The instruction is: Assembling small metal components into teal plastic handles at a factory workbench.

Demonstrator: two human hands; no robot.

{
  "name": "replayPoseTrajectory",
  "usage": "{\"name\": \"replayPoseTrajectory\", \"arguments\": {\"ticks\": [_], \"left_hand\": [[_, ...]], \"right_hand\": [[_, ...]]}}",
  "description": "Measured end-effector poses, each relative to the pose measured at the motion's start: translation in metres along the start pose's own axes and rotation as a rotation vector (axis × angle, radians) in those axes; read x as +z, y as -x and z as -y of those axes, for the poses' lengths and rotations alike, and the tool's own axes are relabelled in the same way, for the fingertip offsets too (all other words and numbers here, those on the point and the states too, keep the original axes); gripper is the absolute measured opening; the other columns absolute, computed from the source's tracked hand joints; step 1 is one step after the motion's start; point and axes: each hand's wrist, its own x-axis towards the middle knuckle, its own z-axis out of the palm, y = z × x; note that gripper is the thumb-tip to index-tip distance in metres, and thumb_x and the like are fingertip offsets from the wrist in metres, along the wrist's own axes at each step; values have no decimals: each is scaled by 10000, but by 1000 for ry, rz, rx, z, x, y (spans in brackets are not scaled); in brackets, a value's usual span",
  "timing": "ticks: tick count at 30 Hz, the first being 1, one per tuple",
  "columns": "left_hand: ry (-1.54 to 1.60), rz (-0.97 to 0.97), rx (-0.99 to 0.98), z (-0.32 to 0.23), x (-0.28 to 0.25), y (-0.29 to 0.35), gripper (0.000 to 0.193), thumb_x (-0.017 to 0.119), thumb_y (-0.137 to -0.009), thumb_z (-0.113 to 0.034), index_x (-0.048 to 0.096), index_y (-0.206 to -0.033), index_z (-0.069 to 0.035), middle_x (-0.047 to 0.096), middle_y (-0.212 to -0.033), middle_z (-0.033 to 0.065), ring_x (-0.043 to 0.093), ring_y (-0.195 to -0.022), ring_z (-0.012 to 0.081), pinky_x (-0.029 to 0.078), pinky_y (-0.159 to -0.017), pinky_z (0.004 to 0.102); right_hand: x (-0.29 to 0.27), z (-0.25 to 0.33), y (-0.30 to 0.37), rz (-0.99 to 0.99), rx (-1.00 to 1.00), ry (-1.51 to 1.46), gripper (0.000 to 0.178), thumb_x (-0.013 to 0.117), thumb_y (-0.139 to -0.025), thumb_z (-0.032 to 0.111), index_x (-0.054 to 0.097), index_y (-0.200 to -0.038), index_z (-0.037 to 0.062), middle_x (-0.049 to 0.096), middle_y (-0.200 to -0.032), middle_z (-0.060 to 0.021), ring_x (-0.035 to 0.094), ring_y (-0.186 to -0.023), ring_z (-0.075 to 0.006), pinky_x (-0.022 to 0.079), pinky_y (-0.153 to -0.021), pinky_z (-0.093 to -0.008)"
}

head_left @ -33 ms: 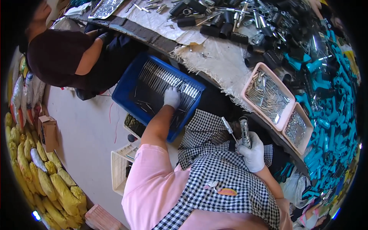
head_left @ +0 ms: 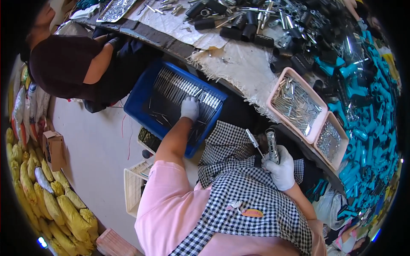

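My left hand (head_left: 189, 109), in a white glove, reaches into a blue plastic bin (head_left: 132, 101) with its fingers curled down at a row of thin metal rods (head_left: 169, 88) with thick silver ends. What the fingertips pinch is hidden. In front of the checked apron, my gloved right hand (head_left: 282, 171) is closed on a shiny metal tube (head_left: 272, 143) with cut-outs. A thin metal rod (head_left: 253, 139) with a thicker silver end also sticks out of that hand, slanting up to the left.
On the cloth-covered bench (head_left: 252, 77), a pink tray of metal pins (head_left: 278, 85) adjoins a smaller tray of small metal parts (head_left: 339, 160). Black sleeves (head_left: 250, 32) and many teal parts (head_left: 371, 128) lie piled beyond. Another person (head_left: 64, 66) sits at left, near yellow sacks (head_left: 51, 202).
The whole view has shifted very slightly. Both hands keep their places and what they hold.
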Motion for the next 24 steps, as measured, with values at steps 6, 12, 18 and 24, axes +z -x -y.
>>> {"name": "replayPoseTrajectory", "arguments": {"ticks": [6, 12, 18, 24], "left_hand": [[64, -56, -133, 17, -30, 14, 174, 537, -903, -176, 630, -956, -38, 650, -980, 132, 608, -939, 299, 515, -783, 397], [1724, -45, -463, -15, -124, 36, 104, 520, -941, -116, 554, -899, -27, 577, -698, 78, 540, -593, 192, 449, -587, 305], [2048, -12, -271, -93, -246, 71, 284, 538, -931, -45, 477, -1195, 40, 601, -866, 100, 548, -675, 137, 429, -590, 245], [1927, -109, 19, -142, -278, 88, 355, 527, -889, 31, 526, -1240, -21, 608, -866, 99, 552, -754, 161, 443, -727, 281]], "right_hand": [[-6, -8, -2, 0, -39, -81, 411, 675, -711, 29, 523, -1078, -79, 647, -795, -76, 597, -654, -104, 502, -621, -234], [-13, -12, -3, 14, -80, -128, 413, 682, -702, 16, 528, -1075, -69, 649, -819, -65, 583, -658, -94, 494, -631, -232], [-18, -11, 9, 24, -127, -132, 392, 697, -706, 39, 550, -1057, -56, 647, -825, -58, 595, -700, -97, 502, -667, -236], [-34, -17, 23, 1, -172, -143, 359, 731, -722, 62, 570, -1028, -34, 611, -826, -26, 567, -717, -81, 485, -670, -234]]}}
